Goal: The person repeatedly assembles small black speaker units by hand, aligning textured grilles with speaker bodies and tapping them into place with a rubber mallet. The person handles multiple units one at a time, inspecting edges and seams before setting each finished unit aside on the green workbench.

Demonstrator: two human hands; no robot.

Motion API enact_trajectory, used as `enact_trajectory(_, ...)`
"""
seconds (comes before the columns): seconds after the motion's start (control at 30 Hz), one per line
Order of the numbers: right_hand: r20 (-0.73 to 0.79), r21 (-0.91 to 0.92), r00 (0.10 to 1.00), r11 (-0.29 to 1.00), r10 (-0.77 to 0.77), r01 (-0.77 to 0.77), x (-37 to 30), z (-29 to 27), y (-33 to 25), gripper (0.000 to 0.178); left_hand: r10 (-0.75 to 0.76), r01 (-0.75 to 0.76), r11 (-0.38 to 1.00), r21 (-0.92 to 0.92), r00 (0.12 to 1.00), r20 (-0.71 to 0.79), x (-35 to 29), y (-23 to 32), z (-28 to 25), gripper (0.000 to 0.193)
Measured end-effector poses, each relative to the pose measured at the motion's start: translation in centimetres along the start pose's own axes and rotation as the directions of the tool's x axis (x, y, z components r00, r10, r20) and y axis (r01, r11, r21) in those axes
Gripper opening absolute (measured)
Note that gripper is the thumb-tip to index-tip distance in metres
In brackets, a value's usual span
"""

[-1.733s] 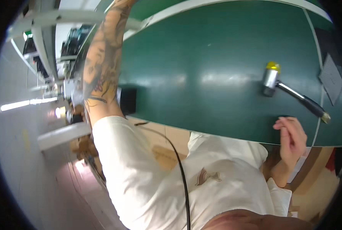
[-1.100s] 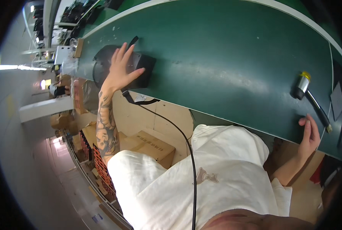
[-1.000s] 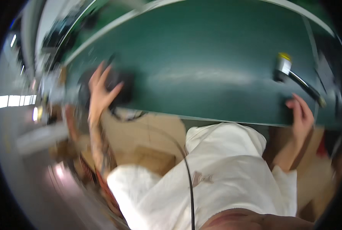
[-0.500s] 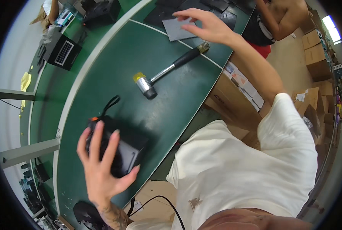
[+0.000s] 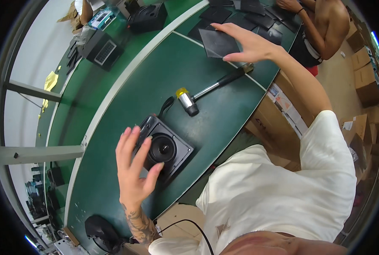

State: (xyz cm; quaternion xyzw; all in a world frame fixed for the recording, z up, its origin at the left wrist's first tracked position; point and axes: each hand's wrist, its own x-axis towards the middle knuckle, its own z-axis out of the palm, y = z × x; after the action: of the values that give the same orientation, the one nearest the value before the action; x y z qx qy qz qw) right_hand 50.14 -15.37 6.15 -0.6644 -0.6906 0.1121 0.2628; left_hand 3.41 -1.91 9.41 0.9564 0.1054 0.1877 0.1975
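Note:
A black speaker box lies on the green table with its round cone facing up, a dark strap loop at its far end. My left hand is at the speaker's left side, fingers spread and fingertips over its edge; whether they press on it I cannot tell. Farther off to the right, my right hand has thumb and fingers at opposite edges of a dark mesh speaker grille. Between the hands lies a mallet with a yellow face, a black face and a black grip.
Several dark panels lie at the far end, near a co-worker's hand. A white rail divides the table from a green surface holding black speaker boxes. A black bag sits near left; cartons stand beside the table.
My right hand has closed on the grille, which now tilts between thumb and fingers. The speaker's cone shows more plainly, my left hand covering less of it. The whole view has shifted.

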Motion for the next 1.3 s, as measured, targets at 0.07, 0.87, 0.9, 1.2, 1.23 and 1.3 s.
enact_trajectory(0.07, 0.016, 0.431, 0.996, 0.899, -0.09, 0.075, -0.1, 0.3, -4.8, 0.081, -0.007, -0.019, 0.989, -0.144, 0.984, -0.18, 0.5, 0.5, 0.3, 0.079)
enact_trajectory(0.87, -0.124, -0.119, 0.844, 0.852, -0.522, 0.51, 4.2, 10.5, -23.2, 0.087, -0.737, -0.091, 0.118, -0.989, 0.659, -0.149, 2.1, 3.6, 3.2, 0.046)
enact_trajectory(0.9, -0.142, -0.13, 0.84, 0.852, -0.523, 0.508, 4.3, 10.7, -23.4, 0.087, -0.728, -0.102, 0.111, -0.989, 0.669, -0.151, 2.2, 3.5, 3.1, 0.047)
enact_trajectory(1.2, -0.308, -0.023, 0.734, 0.776, -0.605, 0.63, 5.5, 12.1, -22.5, 0.089, -0.704, -0.187, 0.052, -0.981, 0.69, -0.168, 1.3, 3.8, 2.4, 0.048)
enact_trajectory(1.23, -0.318, -0.009, 0.727, 0.769, -0.608, 0.639, 5.7, 12.1, -22.4, 0.087, -0.71, -0.175, 0.056, -0.983, 0.685, -0.163, 1.5, 4.0, 2.4, 0.047)
enact_trajectory(1.3, -0.349, -0.01, 0.711, 0.761, -0.611, 0.649, 5.7, 11.7, -22.4, 0.076, -0.709, -0.197, -0.009, -0.98, 0.693, -0.133, 1.5, 4.3, 2.3, 0.046)
